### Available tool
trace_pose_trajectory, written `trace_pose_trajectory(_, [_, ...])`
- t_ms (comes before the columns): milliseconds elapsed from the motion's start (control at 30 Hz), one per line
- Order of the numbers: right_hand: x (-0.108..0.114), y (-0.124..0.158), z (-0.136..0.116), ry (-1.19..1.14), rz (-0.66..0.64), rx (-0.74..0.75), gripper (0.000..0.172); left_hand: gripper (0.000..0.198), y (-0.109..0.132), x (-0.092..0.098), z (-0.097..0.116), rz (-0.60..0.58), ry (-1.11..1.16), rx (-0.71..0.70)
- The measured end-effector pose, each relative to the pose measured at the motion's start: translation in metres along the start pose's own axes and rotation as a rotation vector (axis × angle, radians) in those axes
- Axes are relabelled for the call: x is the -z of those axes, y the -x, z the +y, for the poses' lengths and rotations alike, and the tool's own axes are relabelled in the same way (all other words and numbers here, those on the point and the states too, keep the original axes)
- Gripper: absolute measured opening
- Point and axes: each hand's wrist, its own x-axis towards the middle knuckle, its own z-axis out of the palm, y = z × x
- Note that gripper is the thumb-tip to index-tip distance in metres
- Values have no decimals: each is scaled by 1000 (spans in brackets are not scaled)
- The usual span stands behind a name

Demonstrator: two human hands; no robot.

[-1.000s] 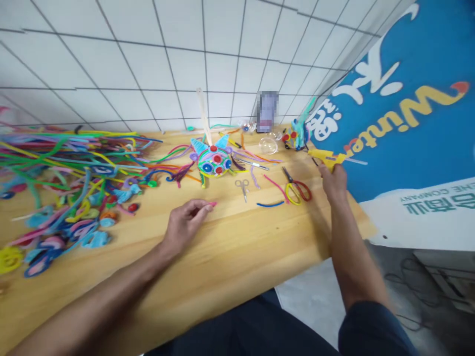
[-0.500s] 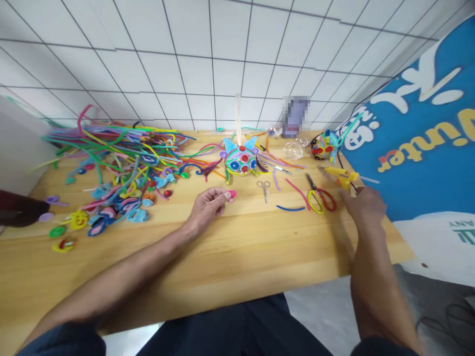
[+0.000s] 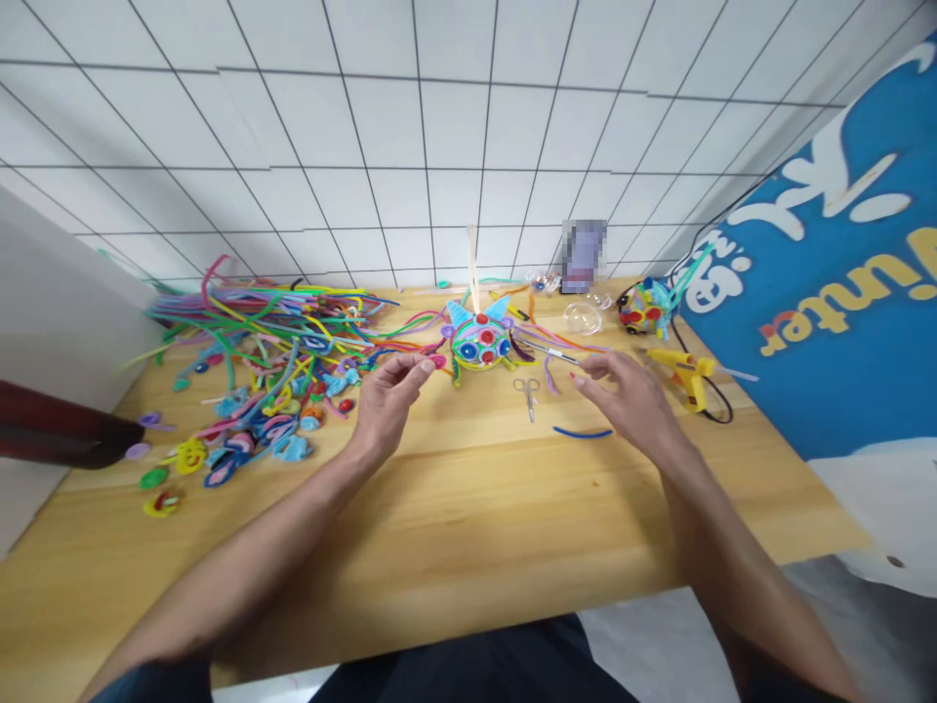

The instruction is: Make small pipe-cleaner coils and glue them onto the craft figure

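Observation:
My left hand (image 3: 387,400) pinches a small coiled pink pipe cleaner (image 3: 437,361) between thumb and fingertips, just left of the decorated ball. That ball (image 3: 481,339) is wrapped in coloured pipe cleaners, with blue ear-like points, red and blue round discs and a pale stick rising behind it. My right hand (image 3: 630,398) is over the table, thumb and forefinger apart, close to the end of a slim silver tool (image 3: 549,350); whether it touches the tool I cannot tell. Small metal scissors (image 3: 528,395) and a blue pipe-cleaner piece (image 3: 582,433) lie between the hands.
A yellow glue gun (image 3: 684,374) lies on the right, below a second decorated ball (image 3: 644,307). Clear plastic half-shells (image 3: 582,317) and a blurred-out upright item (image 3: 584,256) stand near the wall. Piled pipe cleaners (image 3: 270,317) and several small shaped pieces (image 3: 241,439) cover the left.
My right hand has moved left from the glue gun toward the silver tool and now hides the red-and-yellow scissors' place. My left hand, still holding the pink coil, has come nearer the ball.

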Motion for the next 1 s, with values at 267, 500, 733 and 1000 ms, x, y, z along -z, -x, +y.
trace_pose_trajectory(267, [-58, -40, -25, -181, 101, 142, 13, 26, -64, -19, -5, 45, -40, -136])
trace_pose_trajectory(500, [-96, -20, -4, -199, 151, 190, 12, 33, -87, -38, -21, 10, 4, -86])
trace_pose_trajectory(733, [-95, -16, -2, -211, 166, 201, 13, 36, -83, -45, -24, 52, 75, -35])
trace_pose_trajectory(1000, [-100, -15, 0, -203, 144, 208, 12, 35, -85, -44, -36, 50, 118, -34])
